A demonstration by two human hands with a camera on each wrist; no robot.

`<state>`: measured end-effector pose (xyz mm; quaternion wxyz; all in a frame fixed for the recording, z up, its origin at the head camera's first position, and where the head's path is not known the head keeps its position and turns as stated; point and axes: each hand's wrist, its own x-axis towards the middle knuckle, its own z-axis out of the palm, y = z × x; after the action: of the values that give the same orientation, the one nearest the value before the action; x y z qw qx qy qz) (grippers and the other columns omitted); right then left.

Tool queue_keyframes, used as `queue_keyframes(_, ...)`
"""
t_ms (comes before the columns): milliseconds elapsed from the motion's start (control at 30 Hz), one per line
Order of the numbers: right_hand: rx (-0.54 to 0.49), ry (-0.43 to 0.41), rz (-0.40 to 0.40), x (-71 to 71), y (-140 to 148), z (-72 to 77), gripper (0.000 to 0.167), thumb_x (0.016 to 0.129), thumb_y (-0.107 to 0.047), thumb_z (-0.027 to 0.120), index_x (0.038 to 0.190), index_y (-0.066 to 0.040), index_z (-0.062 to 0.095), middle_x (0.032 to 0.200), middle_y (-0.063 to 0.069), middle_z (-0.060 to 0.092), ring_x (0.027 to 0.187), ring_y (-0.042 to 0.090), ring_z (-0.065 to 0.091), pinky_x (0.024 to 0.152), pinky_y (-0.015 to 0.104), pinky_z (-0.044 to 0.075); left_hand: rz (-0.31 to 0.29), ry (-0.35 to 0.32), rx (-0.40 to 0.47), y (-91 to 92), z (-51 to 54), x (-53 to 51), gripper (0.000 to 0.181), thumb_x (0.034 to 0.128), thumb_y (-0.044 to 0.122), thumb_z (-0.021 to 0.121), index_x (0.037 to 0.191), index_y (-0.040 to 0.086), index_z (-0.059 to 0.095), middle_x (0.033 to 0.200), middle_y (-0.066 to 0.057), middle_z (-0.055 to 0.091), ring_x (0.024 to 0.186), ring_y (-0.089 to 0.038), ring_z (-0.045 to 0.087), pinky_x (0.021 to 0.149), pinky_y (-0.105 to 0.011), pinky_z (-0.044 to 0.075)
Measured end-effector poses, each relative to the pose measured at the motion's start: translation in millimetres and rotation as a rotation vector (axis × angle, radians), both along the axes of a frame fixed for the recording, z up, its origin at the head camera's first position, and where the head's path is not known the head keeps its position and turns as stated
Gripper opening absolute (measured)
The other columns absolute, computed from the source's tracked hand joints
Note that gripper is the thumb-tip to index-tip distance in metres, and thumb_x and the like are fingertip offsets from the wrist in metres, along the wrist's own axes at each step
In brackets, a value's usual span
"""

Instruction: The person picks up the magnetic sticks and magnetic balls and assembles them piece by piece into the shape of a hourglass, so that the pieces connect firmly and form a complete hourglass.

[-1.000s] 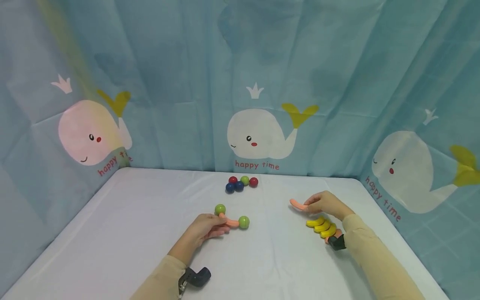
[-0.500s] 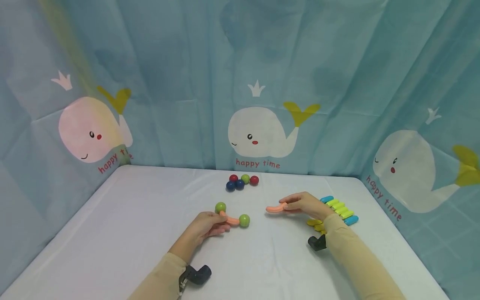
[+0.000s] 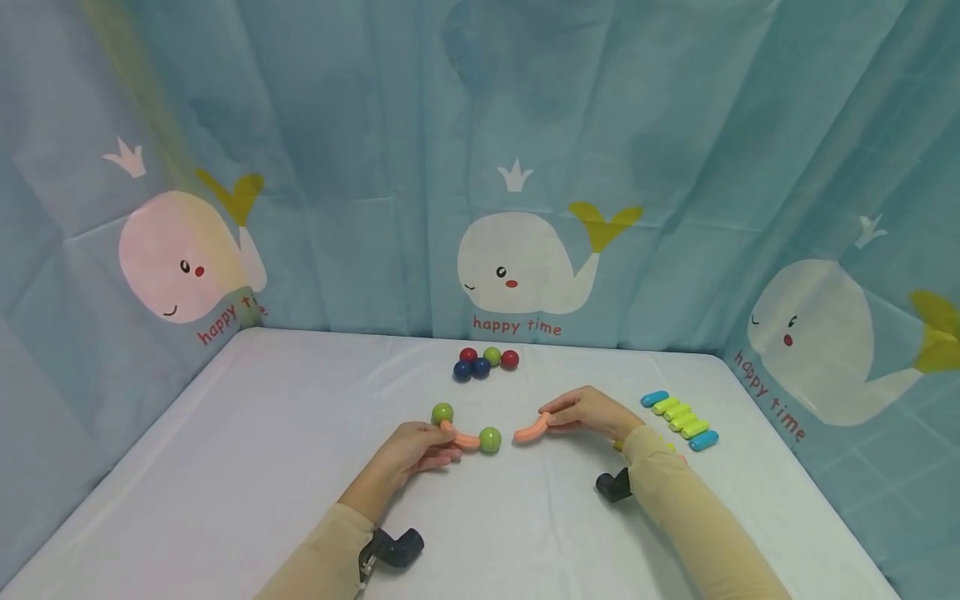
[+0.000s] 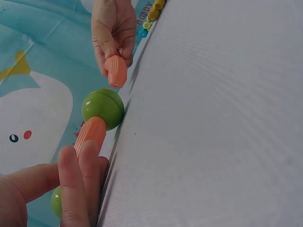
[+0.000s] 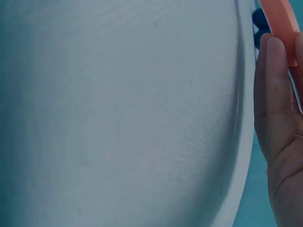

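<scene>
Near the middle of the white table, my left hand point(image 3: 411, 454) pinches an orange curved toy rod point(image 3: 467, 442). One green ball point(image 3: 442, 413) sits at its far left end and another green ball point(image 3: 490, 440) at its right end. A second orange curved rod point(image 3: 531, 431) is held between the thumb and fingers of my right hand point(image 3: 588, 412). Its free end points at the right-hand green ball, with a small gap between them. The left wrist view shows this gap between the green ball point(image 4: 103, 109) and the second rod point(image 4: 116, 72). My left fingers partly hide the first rod.
Red, blue and green balls point(image 3: 481, 367) cluster at the back of the table. On the right lies a row of short blue and yellow-green rods point(image 3: 679, 417). Yellow curved rods point(image 3: 618, 445) are mostly hidden behind my right wrist. A printed curtain point(image 3: 360, 250) stands behind.
My right hand has carried the second orange rod leftward from above the yellow rods to beside the green ball, uncovering the blue and yellow-green row. The left hand stays in place.
</scene>
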<state>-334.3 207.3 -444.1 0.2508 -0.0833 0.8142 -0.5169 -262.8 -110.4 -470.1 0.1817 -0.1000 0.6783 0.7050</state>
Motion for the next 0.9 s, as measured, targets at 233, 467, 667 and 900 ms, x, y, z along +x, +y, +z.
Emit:
queue_keyframes(233,-0.039,-0.021,0.039,-2.8,-9,-3.9,0.033,0.091,-0.008,0.069,0.122,0.003,0.068,0.119,0.012,0.072,0.097,0.009,0.07,0.091,0.03,0.058,0.004,0.0,-0.006,0.4,0.0,0.6,0.024,0.0936,0.011,0.066,0.11,-0.006,0.066,0.081,-0.01,0.076,0.068,-0.009,0.073,0.064,-0.021,0.06)
queue_keyframes(467,-0.059,-0.053,0.041,-4.0,-18,-2.2,0.032,0.093,-0.007,0.067,0.124,0.002,0.067,0.121,0.013,0.071,0.097,0.011,0.071,0.091,0.03,0.058,0.012,-0.002,0.001,0.8,-0.1,0.0,0.023,0.0937,0.011,0.066,0.11,-0.006,0.066,0.079,-0.01,0.076,0.066,-0.009,0.072,0.062,-0.021,0.059)
queue_keyframes(667,-0.087,-0.088,0.021,-4.3,-20,-3.8,0.033,0.093,-0.004,0.065,0.125,0.004,0.065,0.121,0.014,0.071,0.096,0.012,0.072,0.091,0.031,0.058,0.013,-0.006,0.0,1.1,0.3,0.3,0.024,0.0938,0.012,0.066,0.11,-0.006,0.065,0.08,-0.011,0.076,0.064,-0.008,0.072,0.062,-0.021,0.059)
queue_keyframes(900,-0.12,-0.101,0.009,-0.8,-22,-5.4,0.033,0.093,-0.002,0.065,0.125,0.007,0.064,0.122,0.016,0.07,0.098,0.013,0.071,0.092,0.032,0.058,0.009,-0.01,0.005,-1.0,0.7,-0.3,0.024,0.0934,0.011,0.066,0.111,-0.006,0.062,0.077,-0.009,0.075,0.065,-0.008,0.072,0.061,-0.021,0.059)
